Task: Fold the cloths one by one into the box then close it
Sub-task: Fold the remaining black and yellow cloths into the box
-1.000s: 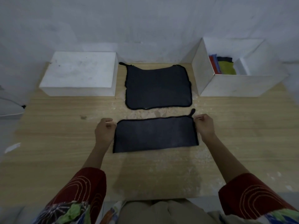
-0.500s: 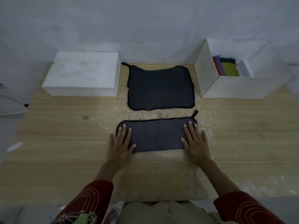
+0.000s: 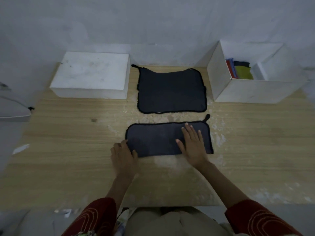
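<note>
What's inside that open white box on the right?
The open white box holds folded cloths: a red cloth, a blue cloth, a dark cloth and a green cloth. Its near wall hides their lower parts.

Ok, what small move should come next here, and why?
Probably lift the left end of the half-folded cloth with the left hand and fold it rightward: that hand grips that end, while the right hand presses the other half flat.
</note>
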